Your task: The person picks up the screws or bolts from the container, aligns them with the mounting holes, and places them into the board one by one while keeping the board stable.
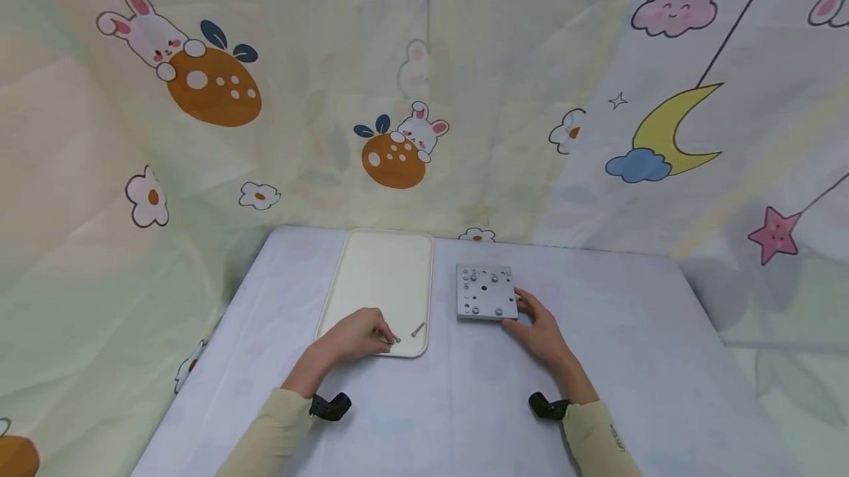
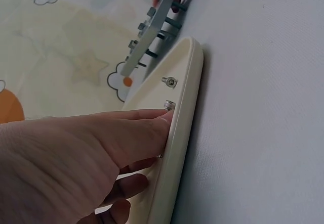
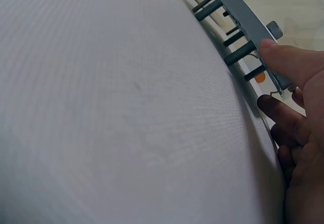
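My left hand (image 1: 358,333) reaches over the near end of the cream tray (image 1: 385,270), thumb and fingertips pinching a small bolt (image 2: 169,104) whose head shows at the fingertips. Just to its right in the tray lies another bolt (image 1: 418,329), also seen in the left wrist view. To the right of the tray, a square grey metal plate (image 1: 486,293) carries several bolts and holes. My right hand (image 1: 540,329) grips the plate by its near right corner, with the thumb on its edge. In the right wrist view, threaded bolt shanks (image 3: 240,53) stick out beneath the plate.
A white cloth (image 1: 438,418) covers the table. Printed fabric (image 1: 318,93) hangs close behind its far edge and on the left side. Each wrist wears a black camera mount (image 1: 330,407).
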The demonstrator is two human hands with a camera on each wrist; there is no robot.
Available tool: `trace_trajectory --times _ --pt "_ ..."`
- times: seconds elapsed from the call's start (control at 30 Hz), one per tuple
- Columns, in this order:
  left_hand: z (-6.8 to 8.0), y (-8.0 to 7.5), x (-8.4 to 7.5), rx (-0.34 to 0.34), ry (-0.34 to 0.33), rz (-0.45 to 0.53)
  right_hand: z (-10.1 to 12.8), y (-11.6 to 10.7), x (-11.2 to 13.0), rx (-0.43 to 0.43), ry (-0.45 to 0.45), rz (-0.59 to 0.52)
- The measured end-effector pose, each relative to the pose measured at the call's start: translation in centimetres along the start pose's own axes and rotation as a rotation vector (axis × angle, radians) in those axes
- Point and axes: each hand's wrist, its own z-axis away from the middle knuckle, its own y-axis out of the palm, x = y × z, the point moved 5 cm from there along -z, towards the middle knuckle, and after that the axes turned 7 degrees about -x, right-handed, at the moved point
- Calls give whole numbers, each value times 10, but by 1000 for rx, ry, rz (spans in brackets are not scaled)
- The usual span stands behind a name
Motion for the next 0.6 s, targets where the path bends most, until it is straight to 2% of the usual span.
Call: trace_trajectory --times 0.27,0.4,0.6 --pt "-3 0 -7 -23 85 -83 0 -2 3 -13 -10 -11" --pt "-2 -2 -9 -57 103 -58 1 -2 2 -15 -11 -13" --pt "-8 -10 -7 -132 35 24 1 -1 0 -13 -7 -16"
